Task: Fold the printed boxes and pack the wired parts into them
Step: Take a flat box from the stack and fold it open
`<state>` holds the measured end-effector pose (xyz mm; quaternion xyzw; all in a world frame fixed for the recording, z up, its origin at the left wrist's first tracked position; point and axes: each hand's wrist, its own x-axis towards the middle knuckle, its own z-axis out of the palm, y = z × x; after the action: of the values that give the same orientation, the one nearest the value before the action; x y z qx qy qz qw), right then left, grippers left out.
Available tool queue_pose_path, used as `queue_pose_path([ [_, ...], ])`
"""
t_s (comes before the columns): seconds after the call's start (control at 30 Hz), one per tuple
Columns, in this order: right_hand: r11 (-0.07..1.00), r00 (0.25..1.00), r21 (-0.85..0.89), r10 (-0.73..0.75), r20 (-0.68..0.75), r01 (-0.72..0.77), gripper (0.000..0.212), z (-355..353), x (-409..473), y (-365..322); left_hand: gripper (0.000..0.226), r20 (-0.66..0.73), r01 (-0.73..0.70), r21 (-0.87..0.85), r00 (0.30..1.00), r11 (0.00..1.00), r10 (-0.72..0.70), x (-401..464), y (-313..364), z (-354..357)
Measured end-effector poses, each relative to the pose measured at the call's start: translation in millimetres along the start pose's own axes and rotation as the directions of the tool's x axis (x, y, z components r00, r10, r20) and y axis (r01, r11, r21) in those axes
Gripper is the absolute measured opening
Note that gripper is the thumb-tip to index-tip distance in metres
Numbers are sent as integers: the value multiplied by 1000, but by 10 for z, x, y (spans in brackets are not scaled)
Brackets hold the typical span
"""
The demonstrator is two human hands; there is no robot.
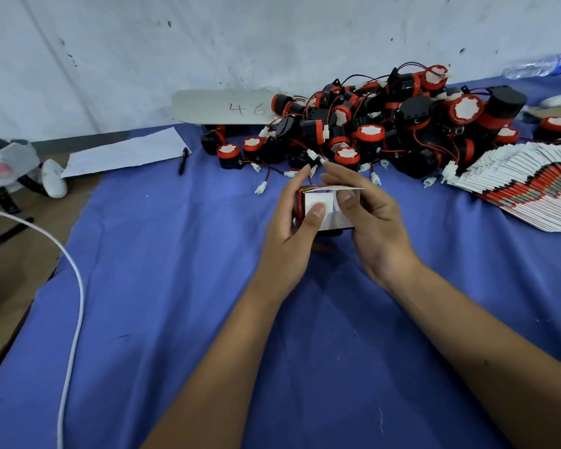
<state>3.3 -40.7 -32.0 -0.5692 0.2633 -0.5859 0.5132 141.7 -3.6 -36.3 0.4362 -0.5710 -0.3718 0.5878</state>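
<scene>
Now both hands grasp one box [324,210] above the worktop [175,286]: left hand [293,228] grips its side, right hand [370,222] pinches the flap. Next, I judge, tuck it shut. Parts [386,124] lie at 12 o'clock.

Two hands, left [292,228] and right [374,228]; one folded box [321,210]; one pile of wired parts [386,124], too tangled to count; one fanned stack of flat boxes [525,186]; one pen [183,161]; one paper sheet [127,153]; one bottle [538,65] were present.
</scene>
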Motion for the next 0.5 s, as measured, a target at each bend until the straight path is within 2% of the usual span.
queue_pose_path([
  [0.1, 995, 998, -86, -48, 37, 51, 36, 15, -2, 21, 44, -55, -13, 52, 998, 999, 16, 15, -51, -4],
  [0.2, 943, 988, -295, -135, 75, 152, 39, 3, -5, 27, 42, -78, -46, 163, 995, 985, 59, 27, -90, 3],
  [0.23, 897, 980, -394, -173, 100, 198, 36, -11, -1, 25, 43, -84, -62, 206, 993, 977, 81, 35, -100, -6],
  [0.3, 735, 955, -609, -214, 206, 297, 34, -30, 11, 28, 45, -103, -80, 239, 989, 968, 107, 56, -116, -45],
  [0.37, 606, 936, -722, -122, 331, 335, 40, -24, 5, 30, 48, -127, -70, 209, 987, 975, 98, 64, -112, -94],
  [0.43, 619, 929, -732, 10, 369, 284, 55, 20, -35, 17, 63, -152, -61, 203, 984, 977, 93, 57, -92, -137],
  [0.5, 678, 936, -690, 5, 351, 255, 62, 49, -62, 4, 71, -166, -100, 270, 975, 958, 148, 58, -104, -154],
])
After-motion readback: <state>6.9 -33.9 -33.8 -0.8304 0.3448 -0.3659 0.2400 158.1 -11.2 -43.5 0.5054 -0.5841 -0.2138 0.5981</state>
